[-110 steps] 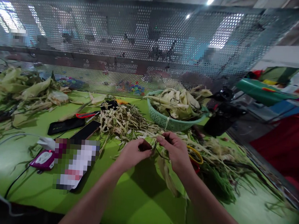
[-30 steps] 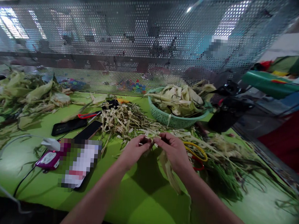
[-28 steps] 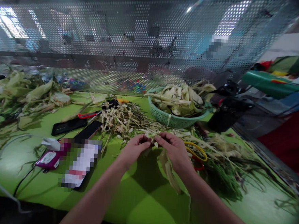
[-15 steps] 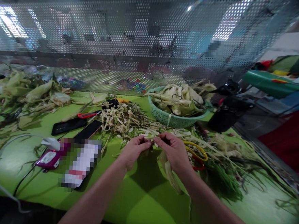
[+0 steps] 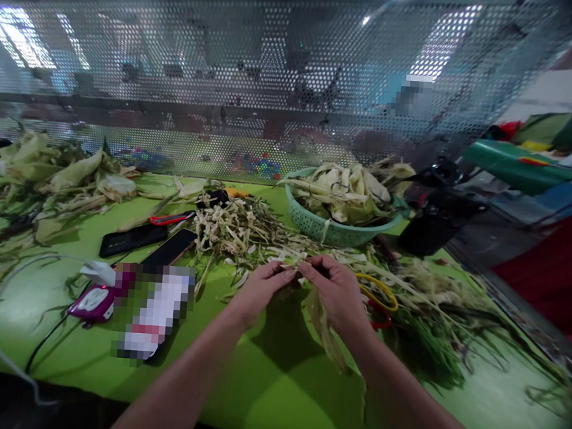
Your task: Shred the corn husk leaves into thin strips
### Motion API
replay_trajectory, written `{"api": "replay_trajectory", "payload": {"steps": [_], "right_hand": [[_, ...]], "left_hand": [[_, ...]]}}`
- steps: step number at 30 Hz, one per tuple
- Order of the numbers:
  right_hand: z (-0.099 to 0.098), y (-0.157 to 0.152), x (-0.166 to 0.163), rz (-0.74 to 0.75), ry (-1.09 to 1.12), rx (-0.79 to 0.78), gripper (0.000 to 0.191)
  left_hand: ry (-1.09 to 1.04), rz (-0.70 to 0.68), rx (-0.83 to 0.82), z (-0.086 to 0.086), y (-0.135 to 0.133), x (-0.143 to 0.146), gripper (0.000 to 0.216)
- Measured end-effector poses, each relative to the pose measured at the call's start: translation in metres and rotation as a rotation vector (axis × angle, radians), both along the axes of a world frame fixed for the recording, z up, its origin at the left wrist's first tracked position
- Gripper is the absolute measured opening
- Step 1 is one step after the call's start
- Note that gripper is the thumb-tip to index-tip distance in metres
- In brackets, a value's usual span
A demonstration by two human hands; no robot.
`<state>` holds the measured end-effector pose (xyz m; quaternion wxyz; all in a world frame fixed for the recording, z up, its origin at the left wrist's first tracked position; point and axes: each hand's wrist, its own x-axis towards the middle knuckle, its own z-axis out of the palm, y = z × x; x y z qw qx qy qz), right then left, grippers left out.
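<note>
My left hand (image 5: 259, 292) and my right hand (image 5: 338, 291) meet fingertip to fingertip above the green tabletop (image 5: 274, 383). Both are pinched on a small pale piece of dried corn husk, mostly covered by the fingers. From beneath the right hand a longer strip of corn husk (image 5: 327, 341) hangs down toward the table. Just beyond the fingers lies a heap of small twisted husk pieces (image 5: 240, 228). Beside the right wrist are yellow-handled scissors (image 5: 383, 288), with a red handle loop below, partly hidden.
A green plastic basket (image 5: 331, 232) full of husks stands behind the hands. Phones (image 5: 170, 249), a red cutter (image 5: 171, 219) and a purple power strip (image 5: 94, 302) lie left. Loose husks (image 5: 68, 179) pile far left. Green string (image 5: 428, 348) lies right. A perforated metal screen (image 5: 256, 75) borders the back.
The fingertips have shifted slightly over the small husk piece, both hands still together. The hanging strip moves little, and the whole view shifts slightly.
</note>
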<state>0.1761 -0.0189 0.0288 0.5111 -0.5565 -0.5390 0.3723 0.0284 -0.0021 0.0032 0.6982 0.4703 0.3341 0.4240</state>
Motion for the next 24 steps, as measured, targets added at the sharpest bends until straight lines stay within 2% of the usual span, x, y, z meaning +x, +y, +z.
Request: {"api": "replay_trajectory", "payload": {"steps": [8, 13, 15, 18, 20, 24], "right_hand": [[-0.0033, -0.0011, -0.0033, 0.039, 0.091, 0.013, 0.025], [-0.0019, -0.0034, -0.0059, 0.038, 0.088, 0.01, 0.024], [-0.0024, -0.0035, -0.0067, 0.021, 0.058, 0.03, 0.025], [-0.004, -0.0021, -0.0065, -0.011, 0.032, 0.049, 0.026], [-0.005, -0.0004, -0.0049, -0.018, 0.057, 0.045, 0.027], [-0.0053, 0.0025, -0.0008, -0.006, 0.138, 0.007, 0.03]], "left_hand": [[-0.156, 0.019, -0.207, 0.0026, -0.0013, 0.0024, 0.032], [-0.152, 0.045, -0.236, -0.0002, -0.0023, 0.0034, 0.028], [-0.075, 0.052, -0.168, -0.0017, -0.0018, 0.0045, 0.023], [0.157, 0.145, 0.091, -0.0033, -0.0005, 0.0057, 0.019], [0.231, 0.166, 0.209, -0.0034, -0.0001, 0.0055, 0.02], [0.078, 0.051, 0.125, -0.0014, -0.0009, 0.0038, 0.027]]}}
